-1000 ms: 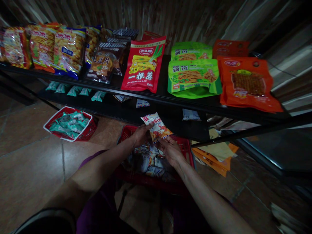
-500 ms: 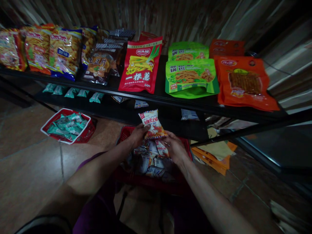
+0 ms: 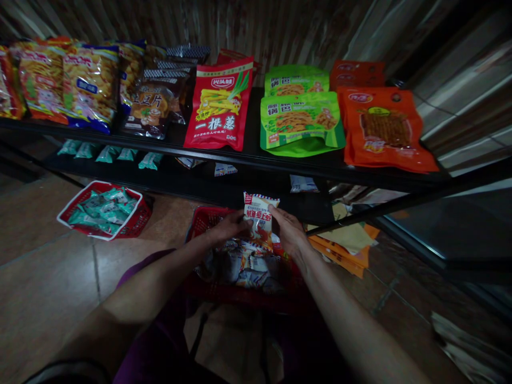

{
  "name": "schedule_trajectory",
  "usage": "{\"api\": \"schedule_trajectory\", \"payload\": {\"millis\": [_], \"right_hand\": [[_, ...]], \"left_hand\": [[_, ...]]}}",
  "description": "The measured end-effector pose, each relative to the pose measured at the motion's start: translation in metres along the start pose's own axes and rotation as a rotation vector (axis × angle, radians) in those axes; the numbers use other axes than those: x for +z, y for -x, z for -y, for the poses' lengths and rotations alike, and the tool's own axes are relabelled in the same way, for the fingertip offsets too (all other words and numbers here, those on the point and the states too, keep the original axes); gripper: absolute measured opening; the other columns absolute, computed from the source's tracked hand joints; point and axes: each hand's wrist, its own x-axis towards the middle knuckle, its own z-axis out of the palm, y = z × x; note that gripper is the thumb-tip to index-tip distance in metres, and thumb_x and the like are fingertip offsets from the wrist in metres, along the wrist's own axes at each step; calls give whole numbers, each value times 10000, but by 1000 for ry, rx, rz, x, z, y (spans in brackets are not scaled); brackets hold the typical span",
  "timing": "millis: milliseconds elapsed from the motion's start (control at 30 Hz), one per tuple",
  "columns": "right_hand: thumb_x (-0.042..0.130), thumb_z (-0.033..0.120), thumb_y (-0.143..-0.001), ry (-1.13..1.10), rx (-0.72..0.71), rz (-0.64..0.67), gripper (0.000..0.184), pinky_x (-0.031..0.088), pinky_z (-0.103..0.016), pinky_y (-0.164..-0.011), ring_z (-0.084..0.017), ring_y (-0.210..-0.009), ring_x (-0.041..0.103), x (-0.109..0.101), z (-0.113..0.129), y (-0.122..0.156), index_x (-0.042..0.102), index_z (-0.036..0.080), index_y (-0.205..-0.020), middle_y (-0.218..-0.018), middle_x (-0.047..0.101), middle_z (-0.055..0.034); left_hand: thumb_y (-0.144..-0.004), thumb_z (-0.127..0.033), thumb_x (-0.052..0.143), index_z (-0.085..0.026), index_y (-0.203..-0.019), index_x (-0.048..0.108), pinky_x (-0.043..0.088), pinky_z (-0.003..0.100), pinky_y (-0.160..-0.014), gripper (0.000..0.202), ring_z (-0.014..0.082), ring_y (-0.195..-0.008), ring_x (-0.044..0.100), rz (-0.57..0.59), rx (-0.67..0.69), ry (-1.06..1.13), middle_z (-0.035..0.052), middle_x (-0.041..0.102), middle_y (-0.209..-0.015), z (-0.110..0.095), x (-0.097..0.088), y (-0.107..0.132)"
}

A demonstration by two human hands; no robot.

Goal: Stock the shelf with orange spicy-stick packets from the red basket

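Between my two hands is a small white and orange snack packet (image 3: 260, 221) with red lettering, held upright with its printed front toward me. My left hand (image 3: 232, 226) grips its left edge, fingers closed. On the other side, my right hand (image 3: 288, 229) is closed on the right edge. Directly below sits a red plastic basket (image 3: 200, 218) holding several similar small packets (image 3: 250, 269), heaped and partly in shadow. A few packets of this kind, such as one blue-white packet (image 3: 303, 184), lie on the lower shelf (image 3: 256, 186) beyond my hands.
The upper shelf (image 3: 160, 141) carries red (image 3: 220, 106), green (image 3: 302, 125) and orange snack bags (image 3: 386, 128), with noodle-like snack bags at left. Teal packets fill another red basket (image 3: 140, 218) on the floor. Orange and tan papers (image 3: 340, 250) lie right of my basket.
The packet has been turned from a tilt to upright, its lettering now facing me. It has shifted slightly right with both hands, and the whole view has moved a little.
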Motion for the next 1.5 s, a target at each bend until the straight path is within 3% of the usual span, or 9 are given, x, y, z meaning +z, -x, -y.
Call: {"api": "schedule_trajectory", "payload": {"millis": [167, 400, 567, 667, 867, 1067, 1167, 1300, 1500], "right_hand": [[807, 472, -500, 16, -25, -100, 373, 447, -271, -432, -151, -435, 553, -4, 0, -7, 685, 191, -713, -507, 644, -1], [808, 422, -518, -20, -87, -205, 321, 502, -300, -477, -179, -481, 609, -6, 2, -13, 689, 179, -692, -597, 695, -30], [798, 391, -546, -45, -106, -251, 287, 435, -247, -388, -133, -413, 553, -11, 1, -17, 690, 175, -700, -547, 667, -8], [803, 359, -541, -78, -100, -262, 273, 438, -243, -395, -126, -417, 551, -12, 1, -18, 690, 171, -705, -551, 665, -5], [816, 328, -523, -135, -79, -272, 276, 493, -259, -462, -140, -490, 587, -19, -1, -27, 662, 180, -698, -576, 663, 1], [784, 369, -592, -101, -35, -227, 267, 459, -233, -403, -150, -515, 601, -30, -4, -38, 599, 200, -686, -550, 631, 3], [776, 352, -618, -142, 5, -229, 271, 376, -194, -320, -113, -433, 547, -29, -2, -38, 564, 192, -668, -515, 595, 24], [751, 293, -667, -182, 28, -257, 251, 294, -172, -272, -71, -351, 464, -23, 2, -34, 532, 172, -640, -495, 563, 41], [719, 258, -708, -195, 51, -247, 235, 273, -161, -257, -64, -353, 456, -18, 4, -32, 515, 170, -629, -509, 560, 41]], "left_hand": [[-681, -296, 720, -208, -1026, 648, 482, 278, -713, 363, 181, -781, 637, 73, -30, -29, 60, 693, -922, -3, -1, 3], [-684, -298, 735, -225, -1114, 610, 487, 305, -766, 454, 204, -913, 630, 35, -89, 140, 96, 659, -1078, -2, 0, 3], [-634, -305, 778, -138, -940, 657, 513, 273, -674, 369, 151, -712, 634, 0, -124, 265, 70, 675, -853, 5, 5, 3], [-613, -249, 794, -122, -878, 659, 532, 261, -663, 324, 148, -709, 640, 7, -135, 302, 53, 667, -809, 7, 7, 3], [-708, -249, 721, -121, -931, 633, 535, 259, -584, 272, 171, -616, 670, 12, -191, 187, 87, 701, -784, 7, 5, 0], [-748, -178, 669, -97, -767, 619, 525, 248, -627, 97, 145, -581, 652, -43, -129, 153, 74, 685, -622, 10, 5, -4], [-733, -169, 685, -97, -929, 619, 530, 282, -684, 219, 150, -613, 660, -19, -91, 152, 70, 702, -682, 6, 7, -1], [-748, -140, 666, -116, -1233, 493, 523, 304, -742, 516, 143, -643, 665, 31, -53, 144, 61, 714, -745, -2, 8, 3], [-762, -196, 659, -109, -1284, 460, 510, 314, -773, 565, 160, -709, 672, 70, -2, 106, 77, 719, -783, -3, 4, 5]]}}
